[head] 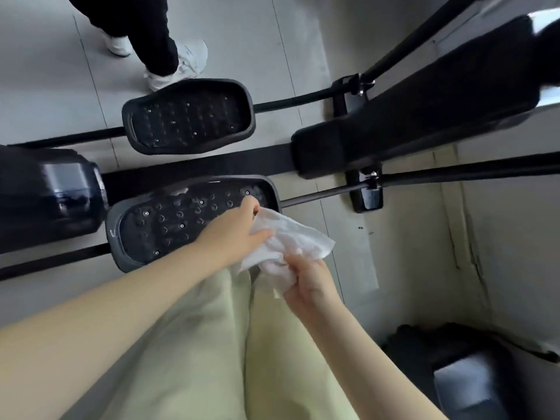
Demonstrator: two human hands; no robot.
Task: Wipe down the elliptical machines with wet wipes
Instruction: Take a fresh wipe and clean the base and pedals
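Note:
A white wet wipe (291,241) is stretched between both my hands, just right of the near black foot pedal (169,222) of the elliptical machine. My left hand (236,231) pinches the wipe's upper edge, over the pedal's right end. My right hand (312,280) grips the crumpled lower part of the wipe. The near pedal has a studded tread that looks wet and glossy. A second black pedal (188,116) lies farther away, its tread dull.
The machine's black housing (424,110) and linkage bars (454,174) stand to the right; a glossy black cover (51,192) is at the left. Another person's legs and white shoes (178,68) stand beyond the far pedal. My pale green trousers (230,344) fill the foreground.

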